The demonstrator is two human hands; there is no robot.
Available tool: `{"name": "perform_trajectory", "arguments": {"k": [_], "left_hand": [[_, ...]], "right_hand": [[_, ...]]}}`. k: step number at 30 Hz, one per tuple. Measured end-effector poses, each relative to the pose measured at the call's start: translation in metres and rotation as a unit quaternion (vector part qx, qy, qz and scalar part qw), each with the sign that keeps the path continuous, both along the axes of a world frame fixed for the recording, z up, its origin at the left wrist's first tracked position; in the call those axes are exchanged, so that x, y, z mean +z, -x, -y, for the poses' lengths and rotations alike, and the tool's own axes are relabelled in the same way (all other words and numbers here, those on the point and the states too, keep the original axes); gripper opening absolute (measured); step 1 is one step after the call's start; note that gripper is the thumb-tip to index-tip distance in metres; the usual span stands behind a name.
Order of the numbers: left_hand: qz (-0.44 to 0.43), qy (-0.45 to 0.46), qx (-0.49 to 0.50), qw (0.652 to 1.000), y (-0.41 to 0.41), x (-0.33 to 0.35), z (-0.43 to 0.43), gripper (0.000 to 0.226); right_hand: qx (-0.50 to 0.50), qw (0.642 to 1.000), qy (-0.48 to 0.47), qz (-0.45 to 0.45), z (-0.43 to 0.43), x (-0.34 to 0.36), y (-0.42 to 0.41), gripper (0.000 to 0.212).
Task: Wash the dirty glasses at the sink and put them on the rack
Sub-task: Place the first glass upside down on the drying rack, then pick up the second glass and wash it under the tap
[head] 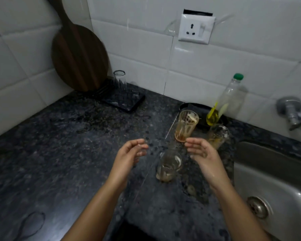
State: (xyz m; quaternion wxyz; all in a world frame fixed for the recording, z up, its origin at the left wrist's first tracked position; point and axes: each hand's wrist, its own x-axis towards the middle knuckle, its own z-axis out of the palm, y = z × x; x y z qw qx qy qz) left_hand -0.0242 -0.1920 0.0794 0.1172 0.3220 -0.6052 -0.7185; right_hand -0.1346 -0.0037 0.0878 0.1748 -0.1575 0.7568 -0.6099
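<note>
Three dirty glasses stand on the dark counter: a near one [169, 166] with murky residue, an amber-stained one [186, 126] behind it, and a third [217, 136] close to the sink. My left hand [130, 152] hovers to the left of the near glass, fingers curled and apart, holding nothing. My right hand [200, 150] hovers to the right of that glass, also empty. One clean glass [119, 80] stands upside down on the black rack [129, 101] at the back. The steel sink [268, 180] lies at the right.
A round wooden board [78, 56] leans in the tiled corner behind the rack. A bottle with yellow liquid and a green cap [224, 101] stands on a black dish [203, 112]. A tap [292, 110] juts from the right wall. A wall socket [195, 28] sits above.
</note>
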Motion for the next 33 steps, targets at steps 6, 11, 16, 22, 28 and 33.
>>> {"name": "perform_trajectory", "arguments": {"k": [6,11,16,22,28,33], "left_hand": [[0.037,0.004,-0.027,0.999,0.001,-0.021,-0.008,0.019],[0.037,0.005,-0.048,0.998,0.017,-0.03,-0.009,0.02],[0.025,0.015,-0.037,0.999,0.03,-0.033,-0.015,0.02],[0.002,0.006,-0.043,0.999,0.058,-0.025,-0.055,0.02],[-0.019,0.027,-0.105,0.994,0.092,-0.018,-0.153,0.018],[-0.039,0.036,-0.158,0.986,0.123,-0.017,-0.248,0.015]], "right_hand": [[0.104,0.989,-0.1,0.03,-0.009,-0.071,-0.019,0.085],[0.092,0.994,-0.051,0.001,0.017,-0.083,-0.017,0.082],[0.054,0.997,-0.022,-0.047,0.01,-0.08,-0.022,0.074],[-0.029,0.998,0.025,-0.043,-0.043,-0.066,-0.006,0.066],[-0.094,0.993,0.008,-0.068,-0.147,-0.058,0.013,0.068],[-0.143,0.985,-0.016,-0.1,-0.243,-0.065,0.03,0.07]]}}
